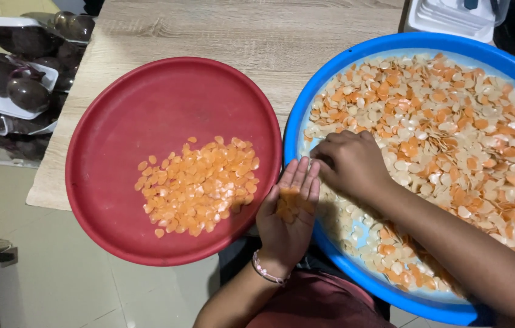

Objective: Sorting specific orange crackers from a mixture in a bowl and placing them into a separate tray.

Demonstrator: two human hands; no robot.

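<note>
Orange chips [291, 203] in cupped left hand [288, 212]
Left fingers open, palm up. Right hand [348, 164], fingers curled, rests on mixed chips [452, 121] inside blue tray [297, 118], beside red tray [118, 109].

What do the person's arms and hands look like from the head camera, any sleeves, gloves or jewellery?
Both arms are bare to the frame edge, with no sleeves in view. The left hand and right hand wear no gloves; no rings are visible. A thin beaded bracelet, pale pink and white, circles the left wrist.
</note>
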